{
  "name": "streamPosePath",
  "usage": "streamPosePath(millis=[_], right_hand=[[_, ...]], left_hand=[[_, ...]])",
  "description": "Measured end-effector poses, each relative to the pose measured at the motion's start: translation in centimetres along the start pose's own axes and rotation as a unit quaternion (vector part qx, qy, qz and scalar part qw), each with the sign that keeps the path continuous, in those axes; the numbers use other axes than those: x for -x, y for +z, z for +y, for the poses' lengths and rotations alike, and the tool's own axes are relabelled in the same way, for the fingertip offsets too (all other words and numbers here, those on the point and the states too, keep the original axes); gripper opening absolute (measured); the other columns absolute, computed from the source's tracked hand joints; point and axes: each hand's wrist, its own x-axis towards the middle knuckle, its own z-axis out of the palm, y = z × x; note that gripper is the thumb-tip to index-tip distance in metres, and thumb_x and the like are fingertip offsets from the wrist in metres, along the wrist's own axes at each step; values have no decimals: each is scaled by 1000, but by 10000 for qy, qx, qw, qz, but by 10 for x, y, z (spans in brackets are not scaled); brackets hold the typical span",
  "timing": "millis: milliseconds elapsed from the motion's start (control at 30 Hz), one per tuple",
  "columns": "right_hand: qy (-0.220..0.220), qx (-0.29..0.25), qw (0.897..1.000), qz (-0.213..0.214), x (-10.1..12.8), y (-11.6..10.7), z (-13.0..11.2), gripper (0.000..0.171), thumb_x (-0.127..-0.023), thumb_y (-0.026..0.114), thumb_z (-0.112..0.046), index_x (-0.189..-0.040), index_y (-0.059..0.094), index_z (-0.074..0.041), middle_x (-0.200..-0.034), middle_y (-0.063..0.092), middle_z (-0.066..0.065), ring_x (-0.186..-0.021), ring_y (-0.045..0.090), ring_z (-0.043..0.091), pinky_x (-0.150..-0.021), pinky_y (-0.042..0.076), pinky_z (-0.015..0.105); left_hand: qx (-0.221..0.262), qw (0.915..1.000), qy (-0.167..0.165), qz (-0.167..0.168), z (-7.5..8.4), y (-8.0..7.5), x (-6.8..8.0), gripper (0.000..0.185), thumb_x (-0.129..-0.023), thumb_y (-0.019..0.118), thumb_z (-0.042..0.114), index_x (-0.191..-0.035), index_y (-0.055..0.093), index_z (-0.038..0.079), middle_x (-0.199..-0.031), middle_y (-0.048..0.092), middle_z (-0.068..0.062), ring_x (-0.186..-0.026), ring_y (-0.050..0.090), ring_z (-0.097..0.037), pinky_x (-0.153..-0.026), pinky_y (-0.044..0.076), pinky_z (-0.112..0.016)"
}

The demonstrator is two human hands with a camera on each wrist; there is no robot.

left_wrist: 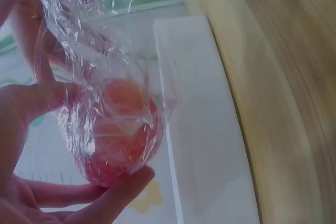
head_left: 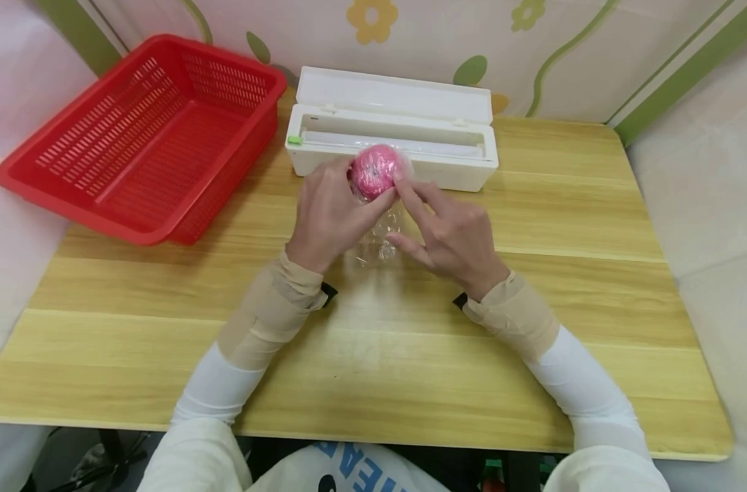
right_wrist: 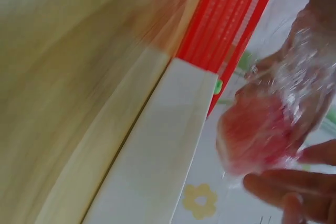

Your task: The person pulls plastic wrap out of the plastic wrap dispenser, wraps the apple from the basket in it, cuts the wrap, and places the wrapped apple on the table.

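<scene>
A round pink-red fruit-like thing (head_left: 374,169) is wrapped in clear cling film (head_left: 378,240), whose loose, crumpled end hangs toward me. My left hand (head_left: 331,212) grips it from the left, with fingers and thumb around its side. The left wrist view shows the thing (left_wrist: 123,156) through the shiny film, held between thumb and fingers. From the right, my right hand (head_left: 458,234) touches the wrapped surface with extended fingertips, its thumb held apart near the hanging film. In the right wrist view the fingers (right_wrist: 286,184) lie right at the wrapped thing (right_wrist: 252,135).
Just behind the hands stands a white cling film dispenser (head_left: 453,176), its lid (head_left: 391,96) raised and a roll (head_left: 339,140) inside. A red plastic basket (head_left: 225,195) stands at the back left of the wooden table (head_left: 373,369). A flowered curtain (head_left: 435,41) hangs behind.
</scene>
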Motion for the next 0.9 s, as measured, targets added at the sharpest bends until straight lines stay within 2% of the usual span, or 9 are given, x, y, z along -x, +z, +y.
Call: streamPosePath(millis=[167,267,367,467,533,600,800,833,900], right_hand=[[151,-99,9983,-560,1,-6,-15,99,-105,10,-74,-153,50,3,-144,65,23,-49,41,17,-40,32,29],[129,-160,9980,-596,0,-12,-20,98,-105,10,-74,-155,48,1,-146,64,22,-50,46,19,-41,33,29],[252,-198,9995,42,-3,-17,-17,90,-108,16,-71,-148,57,-2,-136,71,19,-49,49,21,-40,31,31],[902,-782,9856,1196,-8,-18,-7,72,-110,31,-59,-130,68,-1,-117,78,19,-61,63,28,-47,43,31],[1477,-1554,9607,1765,-11,-18,-1,61,-107,42,-50,-126,70,0,-111,77,20,-77,69,30,-57,49,28],[1968,-2507,9292,1871,-12,-19,4,60,-102,50,-48,-134,64,0,-117,72,18,-105,71,30,-73,55,25],[2377,-5449,8019,594,-14,-19,9,91,-101,61,-61,-168,22,-14,-151,50,20,-133,59,33,-102,59,33],[2347,-5689,7871,413,-14,-19,8,93,-101,62,-59,-169,20,-14,-153,46,21,-134,57,35,-103,59,35],[2312,-5788,7819,136,-13,-18,5,92,-101,62,-58,-170,19,-16,-154,43,19,-133,57,34,-99,61,34]], left_hand=[[-419,9975,289,481,0,2,0,59,-90,82,45,-115,72,-7,-103,77,-20,-94,72,-33,-84,64,-44],[23,9994,54,337,-3,-3,-3,59,-90,83,42,-121,71,-7,-108,78,-20,-94,74,-30,-83,65,-39],[1070,9939,-253,23,-9,-11,-9,59,-89,86,36,-130,68,-3,-118,77,-17,-100,77,-26,-87,65,-34],[2259,9727,-425,-326,-15,-16,-13,62,-88,88,28,-139,63,3,-129,73,-14,-111,76,-25,-94,63,-32],[2871,9559,-248,-560,-18,-17,-15,60,-89,86,20,-141,62,3,-132,70,-14,-115,74,-25,-99,61,-31],[3394,9362,-81,-908,-20,-18,-16,60,-90,84,11,-144,59,3,-135,66,-14,-119,71,-24,-103,59,-30],[4333,8780,458,-1983,-20,-17,-14,66,-90,75,-4,-151,50,-1,-148,56,-16,-130,64,-29,-111,55,-35],[4440,8688,515,-2129,-20,-17,-13,67,-90,74,-4,-152,47,-2,-150,54,-17,-133,63,-31,-113,53,-37],[4556,8565,538,-2367,-19,-16,-11,70,-90,71,-2,-154,44,-4,-154,51,-18,-137,60,-33,-116,51,-39]])
